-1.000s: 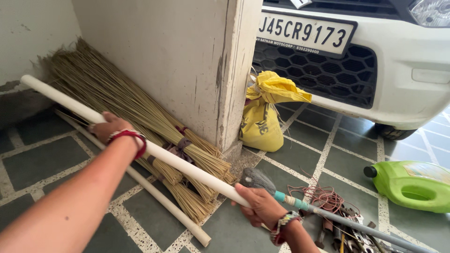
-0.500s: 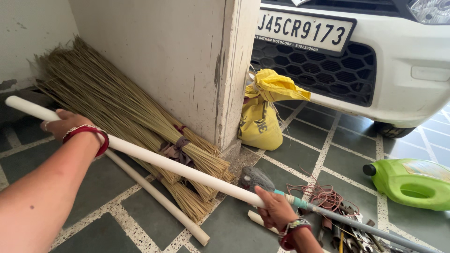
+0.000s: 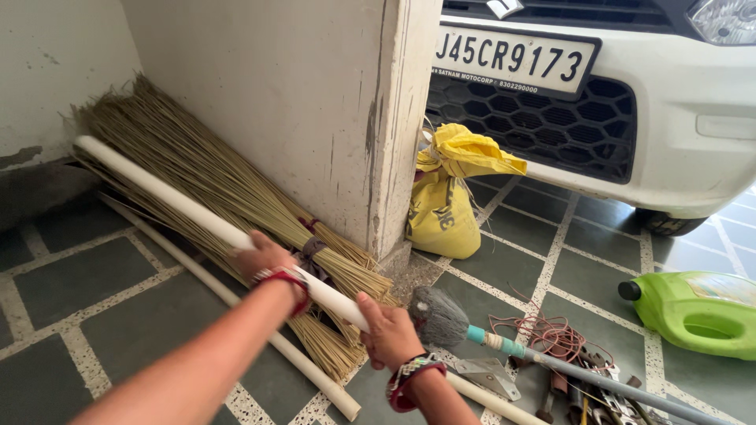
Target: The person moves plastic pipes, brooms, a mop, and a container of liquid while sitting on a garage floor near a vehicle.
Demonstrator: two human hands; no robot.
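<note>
Sliding up along the white pipe (image 3: 169, 201), the left hand (image 3: 264, 258) now grips it close to the right hand (image 3: 386, 334), where half a second ago it held the far end, well out from the concrete pillar (image 3: 346, 102). Both hands are closed around the pipe, the left with fingers wrapped over the top, the right clamped on the near end just in front of the pillar's foot. The pipe's free end has swung back toward the wall and now lies over the bundle of straw brooms (image 3: 228, 189) leaning against the pillar's left face. With the two grips drawn together at one end, the long part of the pipe hangs unsupported, which suggests it is being pulled or re-aimed rather than carried level. A second white pipe (image 3: 260, 334) lies on the tiled floor (image 3: 94, 275) below the brooms. Right of the pillar sit a yellow sack (image 3: 445, 208), a grey mop head (image 3: 437, 315), a green jug (image 3: 697, 311) and a white car (image 3: 669, 110).
</note>
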